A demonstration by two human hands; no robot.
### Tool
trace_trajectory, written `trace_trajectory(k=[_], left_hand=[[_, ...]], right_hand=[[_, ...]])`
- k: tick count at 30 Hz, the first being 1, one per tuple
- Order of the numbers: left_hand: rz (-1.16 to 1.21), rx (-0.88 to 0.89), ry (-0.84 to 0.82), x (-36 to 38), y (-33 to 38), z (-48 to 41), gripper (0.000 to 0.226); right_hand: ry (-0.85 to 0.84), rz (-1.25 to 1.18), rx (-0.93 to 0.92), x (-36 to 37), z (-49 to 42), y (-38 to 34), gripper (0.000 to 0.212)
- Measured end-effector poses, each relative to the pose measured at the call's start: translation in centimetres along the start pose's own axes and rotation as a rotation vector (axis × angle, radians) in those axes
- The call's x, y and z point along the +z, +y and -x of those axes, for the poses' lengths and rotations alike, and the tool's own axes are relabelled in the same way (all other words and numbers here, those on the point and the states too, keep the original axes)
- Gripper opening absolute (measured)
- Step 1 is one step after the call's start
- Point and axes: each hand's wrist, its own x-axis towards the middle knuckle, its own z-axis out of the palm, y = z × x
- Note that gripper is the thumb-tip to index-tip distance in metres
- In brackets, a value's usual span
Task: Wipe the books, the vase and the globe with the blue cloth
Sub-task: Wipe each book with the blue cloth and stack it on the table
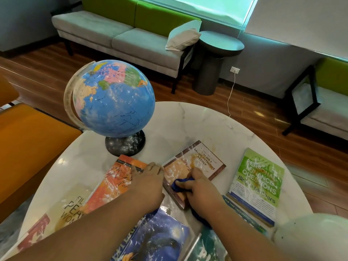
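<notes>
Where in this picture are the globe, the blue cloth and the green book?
globe [114, 102]: head view, on the blue ocean of the sphere.
blue cloth [180, 183]: head view, on the bunched part under the right hand.
green book [258, 183]: head view, on its front cover.

the globe [113, 98] stands at the back left of the round table [197, 119]. in front of it several books lie flat: one [116, 183] on the left, one [199, 166] in the middle, one [258, 183] on the right. the vase [312, 236] sits at the near right edge.
</notes>
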Motion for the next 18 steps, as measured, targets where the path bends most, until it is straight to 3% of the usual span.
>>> trace_trajectory(k=[2,7,11,18], left_hand=[[0.009,0.000,-0.004,0.0,0.0,0.0,0.078],[0.001,0.003,0.006,0.1,0.0,-0.1,0.075],[0.043,-0.007,0.056,0.2,-0.2,-0.9,0.068],[0.123,-0.056,0.124,0.5,-0.2,-1.8,0.061]], right_hand=[[0.090,-0.038,0.094,-0.4,-0.5,0.3,0.026],[-0.044,0.036,-0.043,-0.9,0.1,-0.1,0.034],[0.020,0.035,0.092,-1.3,-1.5,0.1,0.033],[-0.028,0.082,0.067,-1.0,-1.6,-0.1,0.030]])
